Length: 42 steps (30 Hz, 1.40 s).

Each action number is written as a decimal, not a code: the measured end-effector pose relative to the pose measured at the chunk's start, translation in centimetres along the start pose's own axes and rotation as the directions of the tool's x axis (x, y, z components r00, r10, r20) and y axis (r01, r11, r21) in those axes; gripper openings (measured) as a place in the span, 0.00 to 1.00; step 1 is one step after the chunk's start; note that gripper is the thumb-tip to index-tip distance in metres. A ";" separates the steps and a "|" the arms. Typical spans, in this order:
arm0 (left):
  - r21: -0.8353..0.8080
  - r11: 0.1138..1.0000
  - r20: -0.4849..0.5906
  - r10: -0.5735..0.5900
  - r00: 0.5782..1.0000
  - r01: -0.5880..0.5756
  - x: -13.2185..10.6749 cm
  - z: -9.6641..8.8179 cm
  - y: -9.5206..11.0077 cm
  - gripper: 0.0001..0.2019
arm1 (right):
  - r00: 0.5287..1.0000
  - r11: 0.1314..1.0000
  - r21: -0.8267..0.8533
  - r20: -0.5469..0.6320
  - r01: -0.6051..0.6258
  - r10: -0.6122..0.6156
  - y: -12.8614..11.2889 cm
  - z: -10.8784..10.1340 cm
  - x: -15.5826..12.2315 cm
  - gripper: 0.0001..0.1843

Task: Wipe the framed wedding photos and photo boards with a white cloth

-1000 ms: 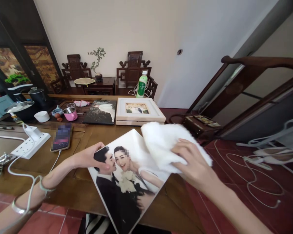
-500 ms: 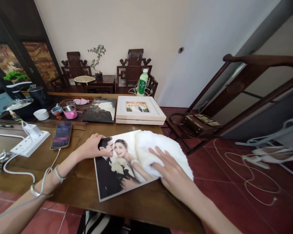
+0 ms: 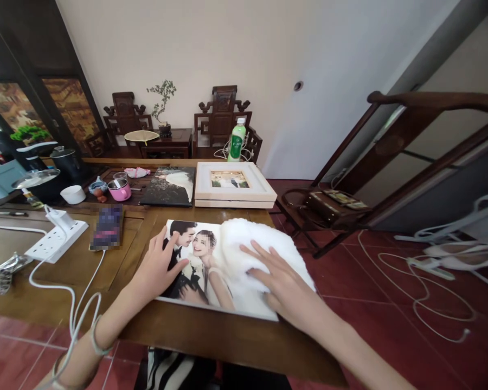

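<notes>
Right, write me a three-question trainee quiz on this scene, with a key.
1. Which hand is on the white cloth that covers part of the photo print?
2. True or false: the green bottle lies on its side.
3. The left hand touches: (a) the phone, (b) the photo print, (c) the pink mug.

Key: 1. The right hand. 2. False; the green bottle stands upright. 3. b.

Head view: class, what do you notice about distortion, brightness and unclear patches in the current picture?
In the head view, the wooden chair at right looks stretched and slanted, perhaps a wide lens; also in the head view, the white cloth is bright with little texture, the phone screen is pixelated, and the top right corner darkens.
</notes>
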State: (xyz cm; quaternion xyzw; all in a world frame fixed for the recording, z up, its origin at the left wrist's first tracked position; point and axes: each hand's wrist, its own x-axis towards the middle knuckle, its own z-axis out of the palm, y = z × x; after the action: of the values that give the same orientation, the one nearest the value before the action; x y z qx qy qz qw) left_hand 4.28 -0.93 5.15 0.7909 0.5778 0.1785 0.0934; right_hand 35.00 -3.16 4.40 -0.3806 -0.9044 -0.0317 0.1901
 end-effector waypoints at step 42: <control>-0.161 0.986 -0.039 -0.046 0.998 0.039 -1.5 3.3 -1.1 0.17 | 0.987 0.974 0.158 -0.040 0.160 -0.155 -5.5 1.9 -0.1 0.21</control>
State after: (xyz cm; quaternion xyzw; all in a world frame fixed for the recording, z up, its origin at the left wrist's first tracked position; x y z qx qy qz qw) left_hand 4.18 -1.77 1.51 0.7645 0.5801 0.2390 0.1480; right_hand 30.60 -6.76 3.06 -0.2908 -0.9286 0.0210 0.2296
